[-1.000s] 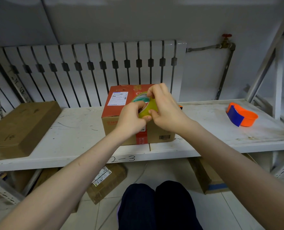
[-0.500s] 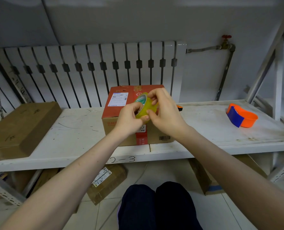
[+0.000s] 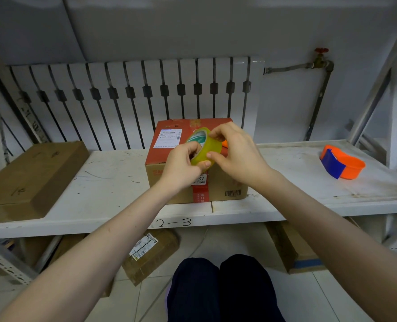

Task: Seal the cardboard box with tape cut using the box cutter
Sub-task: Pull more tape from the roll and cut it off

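Observation:
A cardboard box (image 3: 169, 156) with a red top and a white shipping label stands on the white shelf (image 3: 104, 182). In front of it, a yellowish roll of clear tape (image 3: 208, 145) is held by both hands. My left hand (image 3: 181, 163) grips it from the left with fingers in its core. My right hand (image 3: 234, 149) pinches its outer face from the right. An orange sliver (image 3: 225, 143) shows behind my right hand; I cannot tell whether it is the box cutter.
A flat brown box (image 3: 28, 177) lies on the shelf at left. An orange and blue tape dispenser (image 3: 341, 162) sits at right. A radiator (image 3: 132, 98) stands behind. More boxes (image 3: 151, 254) lie on the floor below, beside my knees (image 3: 220, 287).
The tape roll has been turned in my hands, its green-printed core now facing more up and left. Both hands shifted slightly around it. The box has not moved.

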`<move>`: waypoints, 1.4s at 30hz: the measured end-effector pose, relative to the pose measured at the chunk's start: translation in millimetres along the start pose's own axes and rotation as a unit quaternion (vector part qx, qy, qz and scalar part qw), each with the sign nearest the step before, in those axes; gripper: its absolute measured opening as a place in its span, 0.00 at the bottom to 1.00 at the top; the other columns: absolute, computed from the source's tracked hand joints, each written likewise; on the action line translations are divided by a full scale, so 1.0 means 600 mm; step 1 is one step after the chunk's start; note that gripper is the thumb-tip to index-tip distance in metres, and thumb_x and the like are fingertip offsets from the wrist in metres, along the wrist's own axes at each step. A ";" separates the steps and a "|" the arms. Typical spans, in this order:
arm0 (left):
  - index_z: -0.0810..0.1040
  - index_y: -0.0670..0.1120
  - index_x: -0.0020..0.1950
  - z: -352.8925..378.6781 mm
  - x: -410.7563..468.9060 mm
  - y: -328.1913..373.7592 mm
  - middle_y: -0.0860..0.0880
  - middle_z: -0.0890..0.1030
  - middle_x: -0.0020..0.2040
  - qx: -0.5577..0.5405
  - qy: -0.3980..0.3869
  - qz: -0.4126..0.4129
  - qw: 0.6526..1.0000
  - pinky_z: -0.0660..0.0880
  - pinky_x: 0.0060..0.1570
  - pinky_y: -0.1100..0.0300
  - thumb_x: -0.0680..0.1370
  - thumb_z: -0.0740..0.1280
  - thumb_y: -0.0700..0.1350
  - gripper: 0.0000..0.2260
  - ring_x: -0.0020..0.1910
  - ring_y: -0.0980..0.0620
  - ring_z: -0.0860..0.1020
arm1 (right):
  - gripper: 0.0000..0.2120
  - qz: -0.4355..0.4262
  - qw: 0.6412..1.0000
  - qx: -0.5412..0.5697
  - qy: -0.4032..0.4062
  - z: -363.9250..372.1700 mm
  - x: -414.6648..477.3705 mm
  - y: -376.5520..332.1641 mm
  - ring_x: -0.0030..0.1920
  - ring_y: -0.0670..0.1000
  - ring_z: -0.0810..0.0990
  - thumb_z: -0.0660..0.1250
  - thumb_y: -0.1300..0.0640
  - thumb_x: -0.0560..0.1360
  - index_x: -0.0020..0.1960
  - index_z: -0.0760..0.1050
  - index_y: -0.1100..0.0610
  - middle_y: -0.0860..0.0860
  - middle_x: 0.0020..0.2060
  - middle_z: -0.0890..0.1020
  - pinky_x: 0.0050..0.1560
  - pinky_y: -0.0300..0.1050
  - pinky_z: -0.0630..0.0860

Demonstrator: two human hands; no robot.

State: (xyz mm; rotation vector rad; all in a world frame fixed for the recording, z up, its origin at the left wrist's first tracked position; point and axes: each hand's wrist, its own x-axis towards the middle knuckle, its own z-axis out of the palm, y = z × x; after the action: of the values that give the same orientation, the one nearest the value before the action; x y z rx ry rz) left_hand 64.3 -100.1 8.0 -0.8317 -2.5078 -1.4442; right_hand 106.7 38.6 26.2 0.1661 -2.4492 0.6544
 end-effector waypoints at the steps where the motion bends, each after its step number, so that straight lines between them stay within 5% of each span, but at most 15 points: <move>1: 0.74 0.44 0.40 0.001 -0.001 0.000 0.40 0.81 0.44 -0.001 0.003 0.001 1.000 0.76 0.48 0.46 0.72 0.72 0.40 0.06 0.46 0.42 0.78 | 0.18 0.003 1.000 0.006 -0.003 -0.001 0.001 -0.001 0.55 0.45 0.71 0.71 0.55 0.72 0.60 0.72 0.54 0.49 0.56 0.74 0.53 0.38 0.70; 9: 0.76 0.38 0.43 -0.002 -0.002 -0.003 0.39 0.79 0.43 -0.030 0.009 0.028 0.999 0.75 0.48 0.44 0.73 0.71 0.40 0.06 0.45 0.41 0.77 | 0.15 -0.006 0.999 0.038 0.024 0.005 -0.005 -0.001 0.55 0.45 0.71 0.71 0.57 0.72 0.57 0.73 0.55 0.50 0.54 0.74 0.54 0.38 0.70; 13: 0.76 0.38 0.41 0.001 -0.007 -0.011 0.41 0.77 0.39 -0.060 0.009 0.028 0.998 0.73 0.45 0.48 0.72 0.71 0.37 0.05 0.40 0.49 0.73 | 0.04 -0.031 0.998 0.033 0.036 0.016 -0.014 0.005 0.49 0.49 0.73 0.71 0.58 0.72 0.44 0.76 0.56 0.48 0.45 0.73 0.51 0.45 0.74; 17: 0.75 0.36 0.42 0.003 -0.007 -0.012 0.35 0.78 0.43 -0.067 0.013 0.035 0.997 0.75 0.46 0.45 0.72 0.71 0.38 0.07 0.41 0.47 0.74 | 0.06 0.029 0.984 0.157 0.086 0.022 -0.019 0.012 0.46 0.44 0.75 0.71 0.58 0.71 0.47 0.76 0.55 0.48 0.46 0.75 0.46 0.30 0.72; 19: 0.75 0.37 0.43 0.004 -0.007 -0.008 0.37 0.79 0.44 -0.069 0.022 0.033 0.997 0.76 0.47 0.45 0.72 0.71 0.38 0.07 0.43 0.44 0.76 | 0.11 0.156 0.934 0.306 0.100 0.024 -0.012 0.013 0.50 0.45 0.77 0.70 0.56 0.73 0.53 0.75 0.55 0.50 0.50 0.78 0.51 0.35 0.76; 22: 0.76 0.39 0.46 0.008 -0.008 -0.005 0.40 0.80 0.47 -0.073 0.022 0.032 0.997 0.77 0.50 0.48 0.73 0.71 0.40 0.07 0.48 0.45 0.78 | 0.11 0.303 0.826 0.475 0.018 0.023 0.000 0.010 0.54 0.53 0.81 0.65 0.53 0.75 0.54 0.78 0.58 0.55 0.50 0.83 0.59 0.52 0.77; 29: 0.79 0.40 0.53 0.016 -0.007 0.000 0.43 0.82 0.51 -0.114 0.026 0.039 0.992 0.77 0.53 0.56 0.73 0.71 0.39 0.09 0.52 0.48 0.79 | 0.06 0.304 0.683 0.663 0.030 0.016 -0.003 -0.016 0.45 0.53 0.81 0.60 0.62 0.77 0.44 0.75 0.59 0.56 0.42 0.82 0.53 0.48 0.77; 42: 0.79 0.42 0.51 0.032 -0.005 0.012 0.47 0.82 0.48 -0.104 0.069 0.056 0.991 0.77 0.51 0.61 0.74 0.70 0.42 0.08 0.50 0.53 0.79 | 0.09 0.317 0.645 0.688 0.097 0.019 0.006 -0.025 0.39 0.52 0.77 0.57 0.67 0.74 0.38 0.74 0.61 0.56 0.35 0.78 0.42 0.44 0.75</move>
State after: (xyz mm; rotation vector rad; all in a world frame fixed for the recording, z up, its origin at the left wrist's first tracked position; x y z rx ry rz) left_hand 73.3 -82.8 2.0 -0.8567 -2.2037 -1.6821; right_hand 101.9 20.0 26.7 -0.2045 -1.1879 2.5504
